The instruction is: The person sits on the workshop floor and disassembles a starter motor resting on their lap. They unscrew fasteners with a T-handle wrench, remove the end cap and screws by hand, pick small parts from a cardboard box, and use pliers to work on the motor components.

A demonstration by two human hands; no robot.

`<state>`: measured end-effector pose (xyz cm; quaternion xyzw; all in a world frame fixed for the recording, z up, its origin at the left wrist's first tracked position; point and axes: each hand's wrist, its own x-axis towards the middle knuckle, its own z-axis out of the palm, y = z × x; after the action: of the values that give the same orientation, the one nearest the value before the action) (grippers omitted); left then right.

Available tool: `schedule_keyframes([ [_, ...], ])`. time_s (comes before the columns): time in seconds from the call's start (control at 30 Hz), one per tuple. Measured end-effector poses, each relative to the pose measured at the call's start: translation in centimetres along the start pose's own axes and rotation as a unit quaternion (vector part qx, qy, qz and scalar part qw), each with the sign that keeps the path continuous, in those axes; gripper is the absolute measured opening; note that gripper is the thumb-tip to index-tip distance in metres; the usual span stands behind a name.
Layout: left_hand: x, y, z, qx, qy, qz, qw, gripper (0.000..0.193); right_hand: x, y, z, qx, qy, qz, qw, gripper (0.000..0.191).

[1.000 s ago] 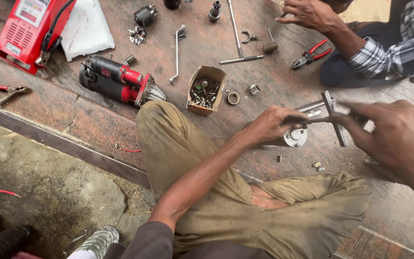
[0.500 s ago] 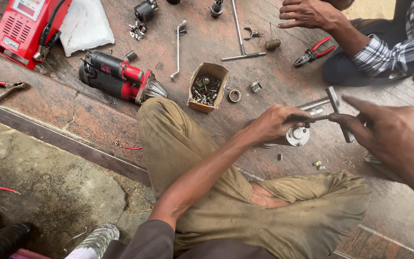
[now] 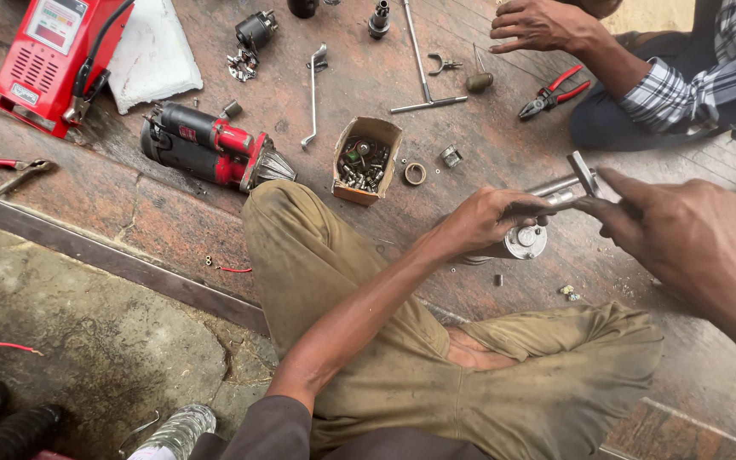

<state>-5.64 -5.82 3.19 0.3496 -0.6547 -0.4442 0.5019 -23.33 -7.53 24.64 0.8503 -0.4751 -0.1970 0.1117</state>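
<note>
The left hand (image 3: 491,217) is clenched around a slim metal rod (image 3: 555,204) that runs across to the right hand (image 3: 683,234), whose fingers pinch the rod's other end. Just above that pinch a short metal bar (image 3: 583,173) sticks up at a slant; whether the right hand holds it too cannot be told. Right beneath the left hand a round silver metal part (image 3: 526,242) lies on the reddish floor (image 3: 172,221), touching or nearly touching the knuckles, with a shiny tube (image 3: 555,183) lying behind it. Both hands work over the person's bent knee in olive trousers (image 3: 325,255). Beside the knee stands a small open cardboard box (image 3: 366,159) full of bolts and nuts, with a metal ring (image 3: 415,174) just to its right. Further off lie a red and black motor (image 3: 210,146), a red charger (image 3: 57,55) with a white cloth (image 3: 151,51) next to it, a long T-handled wrench (image 3: 423,72) and red-handled pliers (image 3: 551,94). Another person's hand (image 3: 543,24), on a plaid sleeve (image 3: 709,81), rests spread on the floor near the pliers.
</note>
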Motion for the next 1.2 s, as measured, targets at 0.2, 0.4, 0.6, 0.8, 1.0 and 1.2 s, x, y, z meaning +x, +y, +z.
schedule_keyframes([
  [0.2, 0.0, -0.7, 0.3, -0.003, 0.013, 0.010, 1.000, 0.035, -0.7, 0.5, -1.8, 0.032, 0.190, -0.192, 0.962, 0.054],
  [0.4, 0.1, -1.2, 0.6, 0.008, 0.006, 0.014, 1.000, 0.034, -0.4, 1.2, -0.7, -0.150, 0.163, -0.236, 0.946, 0.035],
  [0.6, -0.1, -1.1, 0.4, -0.012, 0.004, 0.010, 1.000, 0.033, 0.3, 0.0, -0.9, -0.043, -0.005, -0.069, 0.997, 0.042],
  [0.8, -0.1, -1.0, 0.4, 0.010, 0.008, 0.005, 1.000, 0.034, -0.5, -0.6, -2.6, 0.040, 0.151, -0.157, 0.975, 0.057],
  [1.0, 0.0, -1.0, 0.2, 0.007, 0.006, 0.028, 1.000, 0.033, -0.6, 0.1, -2.1, -0.193, 0.125, -0.210, 0.950, 0.056],
  [1.2, 0.0, -0.6, 0.0, 0.018, -0.008, 0.016, 1.000, 0.031, -0.4, 0.1, -0.7, -0.253, 0.156, -0.250, 0.921, 0.060],
])
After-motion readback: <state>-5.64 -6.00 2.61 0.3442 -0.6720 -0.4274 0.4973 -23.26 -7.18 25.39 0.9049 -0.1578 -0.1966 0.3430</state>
